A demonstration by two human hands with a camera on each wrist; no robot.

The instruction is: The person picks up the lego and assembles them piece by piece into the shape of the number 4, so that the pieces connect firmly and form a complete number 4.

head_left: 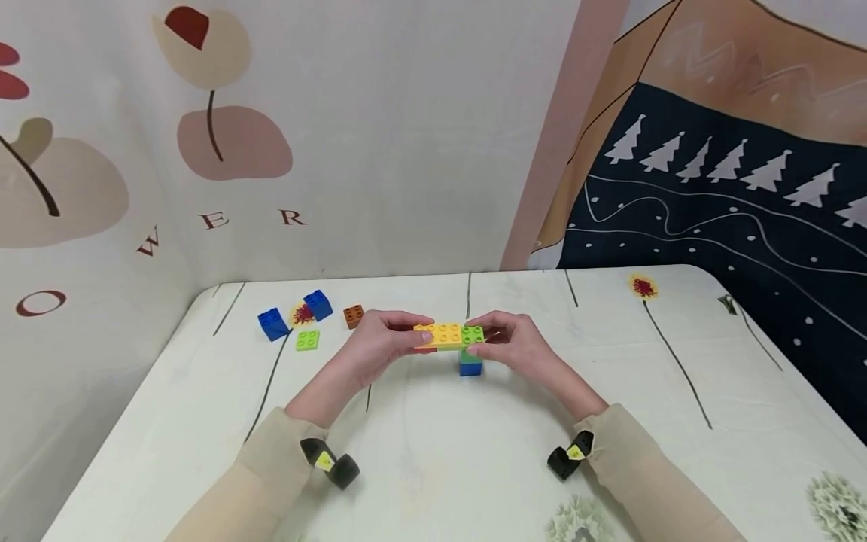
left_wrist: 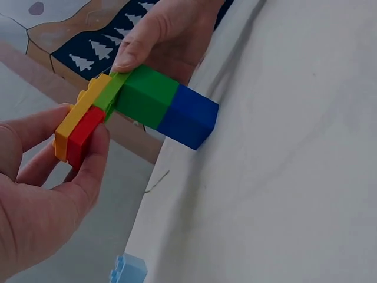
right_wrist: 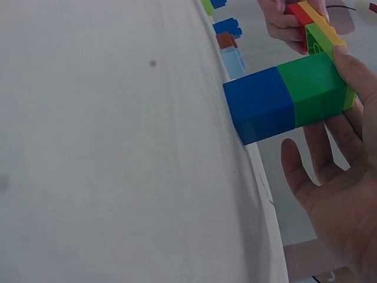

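In the head view my left hand (head_left: 387, 339) pinches the left end of a flat yellow brick (head_left: 447, 332) between thumb and fingers. Beneath that end is a red brick (left_wrist: 83, 137), which my left fingers also touch. My right hand (head_left: 513, 340) pinches a lime-green brick (head_left: 473, 333) at the right end of the yellow one. Below the lime-green layer, a green brick (left_wrist: 147, 94) is stacked on a blue brick (left_wrist: 189, 118); the blue one's lower end is close to the table. My lower right fingers spread beside this column in the right wrist view.
Back left on the table (head_left: 433, 467) lie two blue bricks (head_left: 274, 324), a flat lime-green brick (head_left: 308, 340) and a brown brick (head_left: 353, 316). A light blue brick (right_wrist: 232, 62) shows in the right wrist view. Printed fabric (head_left: 393, 150) hangs behind the table.
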